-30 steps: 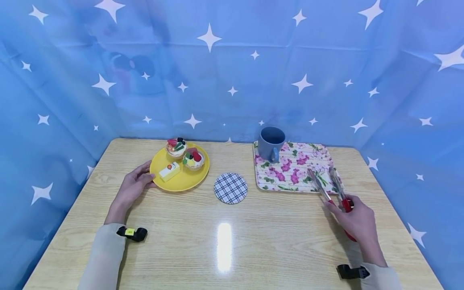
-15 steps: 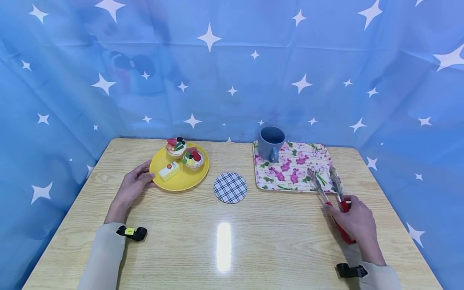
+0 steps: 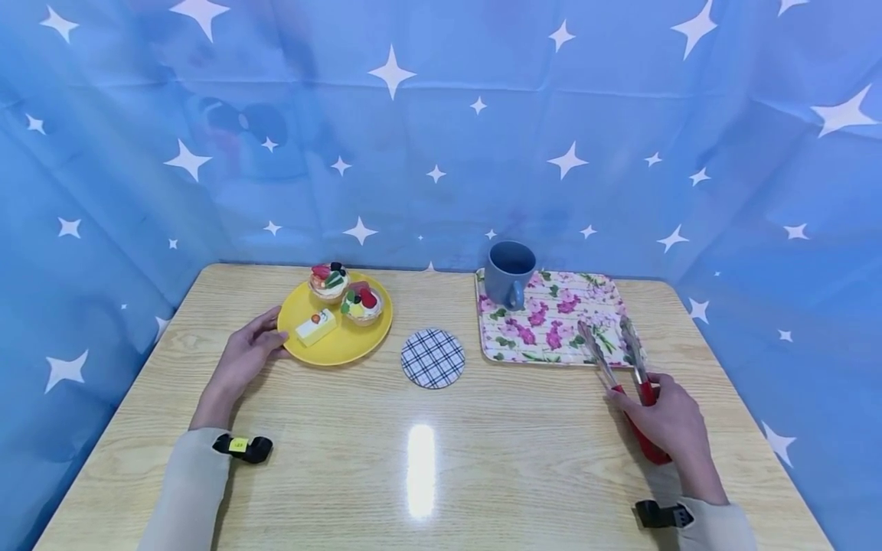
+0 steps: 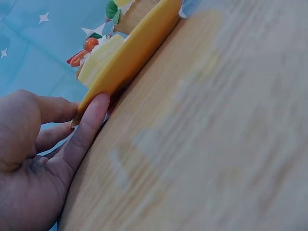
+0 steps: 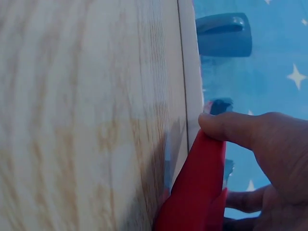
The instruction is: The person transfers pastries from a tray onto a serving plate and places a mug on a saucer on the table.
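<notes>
At the left, my left hand (image 3: 241, 358) pinches the near-left rim of a yellow plate (image 3: 351, 347). The left wrist view shows the rim held between thumb (image 4: 91, 118) and fingers. On the plate are two fruit tarts (image 3: 328, 283) and a small cake slice (image 3: 315, 328). At the right, my right hand (image 3: 670, 419) grips metal tongs by their red handles (image 3: 641, 435). Their two arms stand apart, tips over the near-right part of a floral tray (image 3: 510, 340), nothing between them. Whether the tips touch the tray, I cannot tell.
A blue-grey mug (image 3: 510, 268) stands upright at the tray's left end, handle facing me. Between plate and tray lies a round checked coaster (image 3: 432, 358). A blue star-patterned curtain (image 3: 441, 122) hangs around the wooden table (image 3: 344, 467).
The tongs have turned slightly in my right hand, so more of the red handles shows below it. The left hand stays on the plate. The head view has shifted a little.
</notes>
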{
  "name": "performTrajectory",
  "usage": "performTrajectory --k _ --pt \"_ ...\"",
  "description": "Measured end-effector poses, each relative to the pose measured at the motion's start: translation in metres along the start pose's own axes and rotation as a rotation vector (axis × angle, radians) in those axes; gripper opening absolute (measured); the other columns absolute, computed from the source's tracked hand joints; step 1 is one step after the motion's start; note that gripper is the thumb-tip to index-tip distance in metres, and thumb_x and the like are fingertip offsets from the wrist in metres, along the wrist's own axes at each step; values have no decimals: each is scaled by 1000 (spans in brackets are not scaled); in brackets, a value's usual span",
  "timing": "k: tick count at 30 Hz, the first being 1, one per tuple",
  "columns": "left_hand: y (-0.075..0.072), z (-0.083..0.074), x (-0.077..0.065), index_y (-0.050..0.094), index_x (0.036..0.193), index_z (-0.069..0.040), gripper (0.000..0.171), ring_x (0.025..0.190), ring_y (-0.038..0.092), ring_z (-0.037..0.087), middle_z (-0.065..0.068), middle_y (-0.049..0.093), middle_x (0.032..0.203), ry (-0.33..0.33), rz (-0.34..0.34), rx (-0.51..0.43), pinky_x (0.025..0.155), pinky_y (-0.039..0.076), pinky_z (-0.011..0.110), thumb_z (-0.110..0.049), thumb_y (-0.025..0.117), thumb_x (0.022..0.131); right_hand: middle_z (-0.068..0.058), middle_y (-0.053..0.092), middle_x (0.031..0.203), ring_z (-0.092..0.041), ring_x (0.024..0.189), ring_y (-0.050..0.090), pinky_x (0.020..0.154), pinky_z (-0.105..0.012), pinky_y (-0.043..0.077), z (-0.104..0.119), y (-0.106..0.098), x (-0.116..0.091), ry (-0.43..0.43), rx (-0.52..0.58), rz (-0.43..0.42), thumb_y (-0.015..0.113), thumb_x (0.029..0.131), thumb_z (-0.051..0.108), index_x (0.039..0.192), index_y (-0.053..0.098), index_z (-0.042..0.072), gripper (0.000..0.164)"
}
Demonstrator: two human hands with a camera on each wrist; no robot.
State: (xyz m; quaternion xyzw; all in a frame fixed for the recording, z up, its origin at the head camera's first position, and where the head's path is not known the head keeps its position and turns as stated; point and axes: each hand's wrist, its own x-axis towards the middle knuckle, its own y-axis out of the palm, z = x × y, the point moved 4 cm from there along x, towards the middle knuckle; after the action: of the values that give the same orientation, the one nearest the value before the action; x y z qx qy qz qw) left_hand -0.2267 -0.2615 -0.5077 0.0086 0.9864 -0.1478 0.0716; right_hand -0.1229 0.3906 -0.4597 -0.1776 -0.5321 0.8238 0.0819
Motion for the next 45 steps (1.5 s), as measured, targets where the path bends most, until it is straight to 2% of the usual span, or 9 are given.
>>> performTrajectory --k 8,11,15,20,23,26,30,37,45 --pt "6 -3 -4 20 166 -15 66 100 60 -7 23 38 155 18 -49 -38 85 65 22 -18 52 108 -37 55 119 -44 99 58 62 -39 57 -3 -1 0 -17 -13 14 62 91 70 147 33 -18 108" --pt "8 -4 -6 20 166 -13 65 98 60 -8 24 40 152 25 -70 -29 83 66 23 -17 51 109 -42 49 129 -51 109 55 72 -50 61 -4 0 -2 -37 -7 12 62 92 68 149 31 -18 107" --pt "9 -10 -9 22 165 -11 63 92 62 -6 25 43 148 32 -89 36 79 67 23 -24 49 110 -44 40 141 -58 122 44 88 -65 56 -1 -2 -5 -58 6 1 62 94 63 152 27 -17 105" --pt "4 -23 -19 25 164 -9 65 102 67 17 24 45 143 62 -171 168 76 66 20 -38 46 109 -43 38 142 -59 125 38 91 -72 48 8 -8 -9 -136 20 -52 64 96 55 152 29 -16 97" --pt "2 -30 -24 28 163 -8 68 117 62 34 25 47 141 83 -222 248 83 64 26 -43 46 108 -44 37 143 -61 126 36 93 -76 45 12 -11 -11 -184 20 -80 65 97 53 152 31 -15 94" --pt "2 -37 -28 29 162 -7 69 125 56 42 26 47 141 113 -237 278 94 61 44 -45 48 107 -44 37 142 -60 125 38 90 -76 45 17 -15 -14 -225 33 -107 65 98 51 152 33 -13 90" --pt "3 -45 -31 29 162 -7 71 130 54 43 26 47 142 155 -239 279 104 53 59 -45 51 106 -42 42 142 -56 122 45 85 -72 50 25 -21 -17 -294 61 -164 68 98 46 151 38 -10 83" --pt "9 -62 -38 29 163 -14 74 135 51 40 22 47 145 209 -229 277 110 52 59 -48 56 103 -35 45 145 -52 120 52 86 -68 59 41 -29 -19 -348 108 -208 66 99 44 151 43 -3 74" --pt "23 -81 -47 31 163 -15 73 137 50 38 20 47 149 299 -208 269 111 52 57 -42 63 102 -32 48 144 -49 114 59 88 -67 59 56 -31 -16 -389 178 -219 62 102 43 153 42 0 70"
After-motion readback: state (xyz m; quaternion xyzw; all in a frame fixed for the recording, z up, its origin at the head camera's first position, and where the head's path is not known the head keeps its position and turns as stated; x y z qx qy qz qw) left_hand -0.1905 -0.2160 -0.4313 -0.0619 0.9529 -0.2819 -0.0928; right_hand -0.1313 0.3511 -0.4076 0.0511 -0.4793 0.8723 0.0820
